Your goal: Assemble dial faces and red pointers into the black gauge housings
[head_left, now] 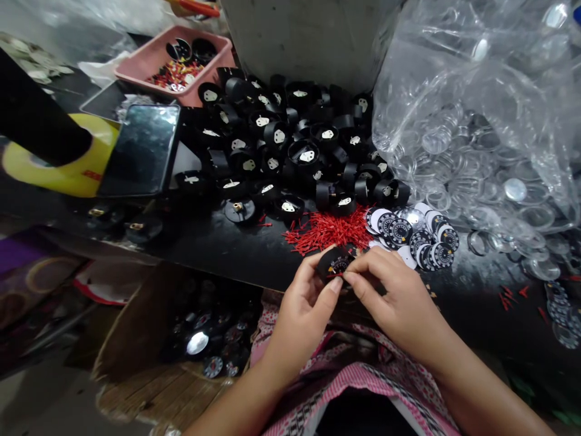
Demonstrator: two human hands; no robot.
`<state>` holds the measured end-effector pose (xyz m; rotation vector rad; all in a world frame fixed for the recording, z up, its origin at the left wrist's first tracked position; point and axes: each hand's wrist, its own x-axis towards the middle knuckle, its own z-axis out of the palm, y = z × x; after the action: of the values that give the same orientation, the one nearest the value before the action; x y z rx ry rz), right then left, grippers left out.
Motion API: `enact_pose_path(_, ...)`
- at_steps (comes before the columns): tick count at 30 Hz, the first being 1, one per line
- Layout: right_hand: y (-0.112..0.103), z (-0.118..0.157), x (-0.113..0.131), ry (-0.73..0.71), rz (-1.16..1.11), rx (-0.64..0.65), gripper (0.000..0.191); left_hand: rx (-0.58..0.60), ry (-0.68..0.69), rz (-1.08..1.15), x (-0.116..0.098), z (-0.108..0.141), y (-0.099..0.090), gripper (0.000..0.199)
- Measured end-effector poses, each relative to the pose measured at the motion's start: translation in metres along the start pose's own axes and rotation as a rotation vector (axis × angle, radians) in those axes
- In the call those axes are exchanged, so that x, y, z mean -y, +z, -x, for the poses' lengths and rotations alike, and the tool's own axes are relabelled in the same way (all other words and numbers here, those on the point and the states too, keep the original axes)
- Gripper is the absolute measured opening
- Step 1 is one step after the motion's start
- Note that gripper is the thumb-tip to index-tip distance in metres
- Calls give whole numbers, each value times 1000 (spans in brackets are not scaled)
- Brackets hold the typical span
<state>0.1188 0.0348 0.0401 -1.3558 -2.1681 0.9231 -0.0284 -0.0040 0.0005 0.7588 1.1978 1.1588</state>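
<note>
Round black plastic gauge (pixel 330 261), gripped by left hand's (pixel 299 309) thumb and fingers, apparently for steadiness; right hand (pixel 397 293) pinches slim red pointer (pixel 335 276).

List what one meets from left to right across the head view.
Yellow tape roll, black rectangular device, heap of thin red pointers, pile of round black-and-white dials, loose red pointers, smaller dial stack.

My glossy black table (pixel 204 242) crosses the frame under dim light; grey floor (pixel 45 393) shows lower left.
</note>
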Motion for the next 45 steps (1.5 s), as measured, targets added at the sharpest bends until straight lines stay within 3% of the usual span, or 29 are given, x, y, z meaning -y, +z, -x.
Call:
enact_pose_path(12,4,5,0,-30,3,-19,15,-53,138,-145,2,5,-1,20)
enact_pose_path(21,12,10,7,19,-38,-84,21,-118,197,-257,8,11,-4,36)
enact_pose_path(23,11,10,7,43,-29,-72,24,-103,162,-251,7,9,-5,34)
enact_pose_path(26,6,5,3,40,1,-32,26,-6,-4,-98,4,3,-8,25)
enact_pose_path(29,2,-2,-2,-81,69,-41,9,91,-151,111,2,-3,-11,32)
enact_pose_path(31,2,-7,-5,-174,168,-58,9,116,-187,146,1,-5,-14,40)
enact_pose_path(34,5,-12,-6,-259,346,-67,14,106,-205,43,-2,-4,-15,44)
enact_pose_path(37,7,-14,-3,-285,451,-64,21,1,-233,8,1,0,-11,43)
enact_pose_path(41,6,-15,5,-149,384,-84,18,-66,-275,135,12,0,-2,43)
enact_pose_path(45,-7,-13,-1,26,159,-1,11,-94,-190,-111,15,-5,-2,40)
